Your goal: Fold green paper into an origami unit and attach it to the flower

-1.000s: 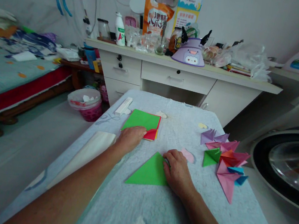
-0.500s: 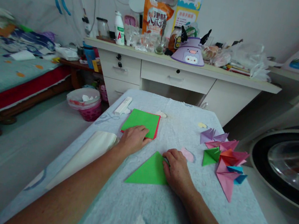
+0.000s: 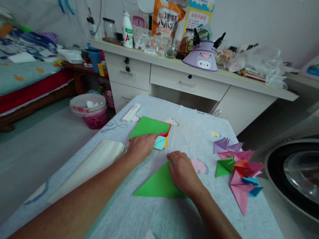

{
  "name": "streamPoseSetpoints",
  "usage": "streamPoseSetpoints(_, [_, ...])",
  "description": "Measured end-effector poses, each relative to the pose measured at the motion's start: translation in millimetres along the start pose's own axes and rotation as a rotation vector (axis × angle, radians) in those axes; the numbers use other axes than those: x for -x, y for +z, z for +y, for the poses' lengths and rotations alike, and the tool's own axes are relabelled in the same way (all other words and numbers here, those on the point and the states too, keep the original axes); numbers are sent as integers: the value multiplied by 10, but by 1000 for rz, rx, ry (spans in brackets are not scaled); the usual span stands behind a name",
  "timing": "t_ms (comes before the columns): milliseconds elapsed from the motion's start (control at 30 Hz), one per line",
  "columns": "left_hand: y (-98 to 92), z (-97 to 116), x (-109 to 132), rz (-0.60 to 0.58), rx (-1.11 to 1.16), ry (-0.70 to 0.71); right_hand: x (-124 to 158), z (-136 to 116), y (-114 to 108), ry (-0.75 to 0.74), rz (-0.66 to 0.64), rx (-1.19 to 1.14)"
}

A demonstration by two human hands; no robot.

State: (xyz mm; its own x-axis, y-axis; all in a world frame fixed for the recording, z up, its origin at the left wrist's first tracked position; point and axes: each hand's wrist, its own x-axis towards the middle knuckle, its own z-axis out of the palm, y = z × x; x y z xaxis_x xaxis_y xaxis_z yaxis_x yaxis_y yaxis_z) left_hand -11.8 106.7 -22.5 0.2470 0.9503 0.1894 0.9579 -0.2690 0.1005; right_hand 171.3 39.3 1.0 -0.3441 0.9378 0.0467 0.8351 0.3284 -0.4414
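Observation:
A stack of square coloured paper [image 3: 149, 126], green on top, lies on the table. My left hand [image 3: 142, 146] is closed at its near right corner and pinches the top green sheet with red under it. That corner is lifted, and a light blue sheet [image 3: 160, 142] and a yellow edge show below. Nearer to me is a green paper triangle [image 3: 156, 185], folded and flat. My right hand [image 3: 183, 171] lies over its top and right side, fingers stretched toward the stack and holding nothing. The hand hides part of the triangle.
Folded paper pieces [image 3: 240, 164] in purple, pink, green, orange and blue sit at the table's right. A white roll-like bundle [image 3: 94, 165] lies beside my left forearm. A slim white box [image 3: 132, 113] is at the far left. A washing machine [image 3: 308, 171] stands right of the table.
My left fingers have bent up the stack's near right corner, uncovering light blue and yellow sheets. My right hand has shifted left over the green triangle.

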Motion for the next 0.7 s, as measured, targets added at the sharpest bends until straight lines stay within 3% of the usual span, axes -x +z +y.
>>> streamPoseSetpoints(67, [5, -4, 2, 11, 9, -25, -93, -15, 44, 19, 69, -204])
streamPoseSetpoints(367, [-21, -18, 21, 10, 38, -55, -350, 90, 357, 79, 206, -489])
streamPoseSetpoints(700, [-109, -5, 69, -1, 106, 56, -411, 56, 316, -29, 197, -741])
